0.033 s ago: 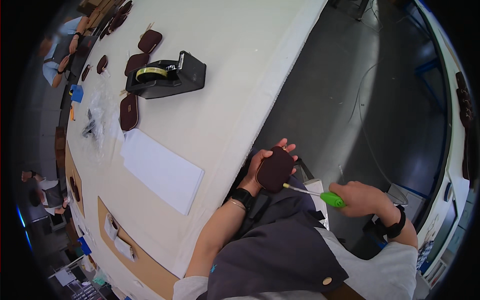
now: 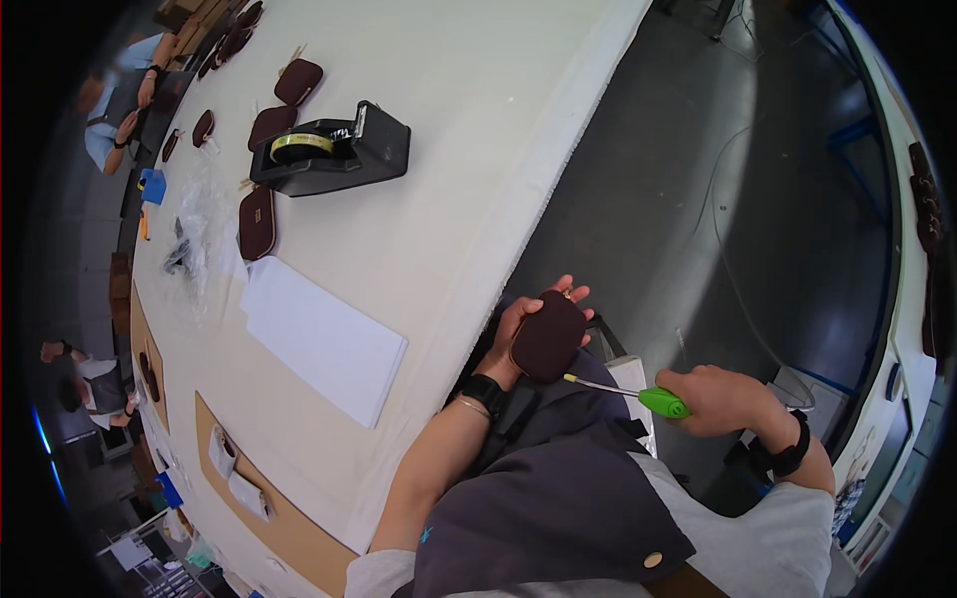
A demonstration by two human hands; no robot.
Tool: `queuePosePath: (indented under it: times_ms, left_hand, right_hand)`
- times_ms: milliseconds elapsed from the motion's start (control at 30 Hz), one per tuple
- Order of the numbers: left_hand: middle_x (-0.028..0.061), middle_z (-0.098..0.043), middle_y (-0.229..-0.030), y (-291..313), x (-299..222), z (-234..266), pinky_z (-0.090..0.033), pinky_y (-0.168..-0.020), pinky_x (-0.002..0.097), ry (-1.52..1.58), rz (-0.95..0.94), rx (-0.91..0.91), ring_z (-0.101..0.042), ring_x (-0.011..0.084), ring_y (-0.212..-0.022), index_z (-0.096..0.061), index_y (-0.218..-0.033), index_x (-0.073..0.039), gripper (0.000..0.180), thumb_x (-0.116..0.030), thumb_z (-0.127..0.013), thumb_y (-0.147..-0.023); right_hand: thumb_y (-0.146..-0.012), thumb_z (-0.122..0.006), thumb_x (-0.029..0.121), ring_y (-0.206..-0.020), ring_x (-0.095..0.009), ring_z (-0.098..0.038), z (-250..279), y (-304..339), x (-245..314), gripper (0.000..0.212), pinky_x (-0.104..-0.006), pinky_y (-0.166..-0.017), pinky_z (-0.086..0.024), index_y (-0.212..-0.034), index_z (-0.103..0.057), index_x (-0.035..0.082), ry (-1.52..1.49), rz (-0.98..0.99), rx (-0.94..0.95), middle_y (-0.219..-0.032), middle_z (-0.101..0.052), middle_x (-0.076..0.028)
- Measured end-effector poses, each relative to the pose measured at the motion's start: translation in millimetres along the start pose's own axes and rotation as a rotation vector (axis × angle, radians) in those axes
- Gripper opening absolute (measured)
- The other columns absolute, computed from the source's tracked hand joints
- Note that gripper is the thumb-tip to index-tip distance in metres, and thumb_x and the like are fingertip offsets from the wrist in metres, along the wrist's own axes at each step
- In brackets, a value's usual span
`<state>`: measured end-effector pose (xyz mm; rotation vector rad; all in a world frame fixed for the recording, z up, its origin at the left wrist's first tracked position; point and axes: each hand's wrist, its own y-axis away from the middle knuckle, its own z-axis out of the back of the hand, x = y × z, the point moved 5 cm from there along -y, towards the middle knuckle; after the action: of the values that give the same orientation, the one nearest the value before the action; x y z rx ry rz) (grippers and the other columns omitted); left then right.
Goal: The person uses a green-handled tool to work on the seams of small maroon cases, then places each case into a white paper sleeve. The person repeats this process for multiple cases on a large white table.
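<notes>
Over my lap, past the table's edge, my left hand [image 2: 510, 334] is closed around a small dark maroon zip pouch [image 2: 551, 337]. My thumb lies on its near side, and the fingertips show beyond the far edge. My right hand [image 2: 723, 399] grips the green handle of a tool [image 2: 663, 402] with a thin metal shaft and a small pale yellow tip. That tip points left, close beside the pouch's lower right edge; I cannot tell whether they touch. Similar maroon pouches [image 2: 257, 223] lie on the table at the upper left.
On the white-covered table [image 2: 469, 149] stand a black tape dispenser [image 2: 384, 149], a stack of white paper [image 2: 324, 339] and crumpled clear plastic [image 2: 204, 234]. Brown cardboard [image 2: 289, 533] lies along the near left. Two people are at the far left. A cable [image 2: 720, 229] runs over the grey floor at right.
The tool's tip has dipped very slightly in my right hand. My left hand and the pouch keep their place.
</notes>
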<state>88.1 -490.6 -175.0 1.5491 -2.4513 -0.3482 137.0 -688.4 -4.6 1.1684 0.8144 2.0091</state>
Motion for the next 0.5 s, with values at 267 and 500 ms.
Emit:
queuePosePath:
  times_ms: [267,500]
  left_hand:
    - [0.0139,-0.045,-0.140,-7,1,5,-0.043,-0.097,0.0596,-0.023,0.016,0.025,-0.049,0.0373,-0.122,-0.044,-0.138,-0.012,0.058,-0.019,-0.052,-0.081]
    - [0.0137,-0.051,-0.133,-5,1,7,-0.048,-0.089,0.0551,-0.077,-0.024,0.007,-0.056,0.0330,-0.112,-0.045,-0.135,-0.012,0.050,-0.019,-0.052,-0.087]
  right_hand:
    - [-0.079,-0.060,0.014,-0.080,-0.044,-0.062,3,8,1,0.026,-0.0503,-0.070,-0.048,-0.099,-0.050,0.001,0.008,0.028,-0.025,-0.078,-0.063,-0.024]
    - [-0.078,-0.061,0.016,-0.083,-0.044,-0.060,14,-3,15,0.025,-0.0525,-0.073,-0.046,-0.097,-0.050,0.004,0.061,0.027,-0.082,-0.079,-0.063,-0.023]
